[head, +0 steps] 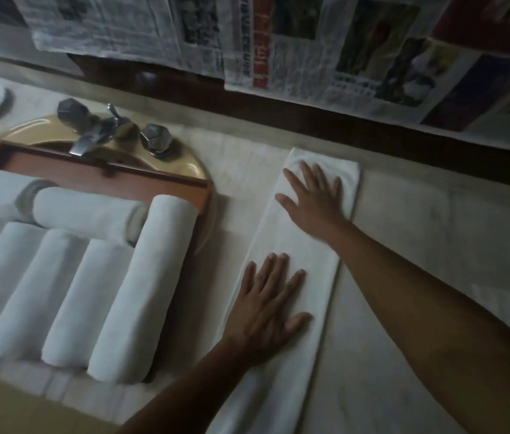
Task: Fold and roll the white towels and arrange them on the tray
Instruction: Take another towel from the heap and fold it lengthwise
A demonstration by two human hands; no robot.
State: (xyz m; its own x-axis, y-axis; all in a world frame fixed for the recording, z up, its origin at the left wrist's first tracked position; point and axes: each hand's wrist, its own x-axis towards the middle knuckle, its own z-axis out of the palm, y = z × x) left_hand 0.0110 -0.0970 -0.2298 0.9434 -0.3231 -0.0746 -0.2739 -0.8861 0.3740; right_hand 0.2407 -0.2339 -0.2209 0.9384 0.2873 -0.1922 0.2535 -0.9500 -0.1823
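Dim light, head view. A white folded towel (294,245) lies as a long narrow strip on the pale counter (435,245), running from about 1 o'clock of frame centre down to 6 o'clock, where it leaves the frame. Both hands are flat on it, palms down. The right grip (313,195) is at the far end, at 1 o'clock, with fingers straight and fanned apart and fingertips pointing away toward the wall; its bare arm comes in long and extended from 4 o'clock. The left grip (266,305) is on the near half, at 5 o'clock, with fingers likewise straight and spread and the thumb out to the right; its forearm rises from 6 o'clock. Neither pinches or curls round the cloth. At 9 o'clock a wooden tray (159,180) sits across a yellowish basin (197,170), with a metal tap (91,133) behind it. The tray carries the rolled towels (134,292): several side by side, lengthwise, and one crosswise behind them. Newspaper sheets (310,42) cover the wall from 11 to 2 o'clock.
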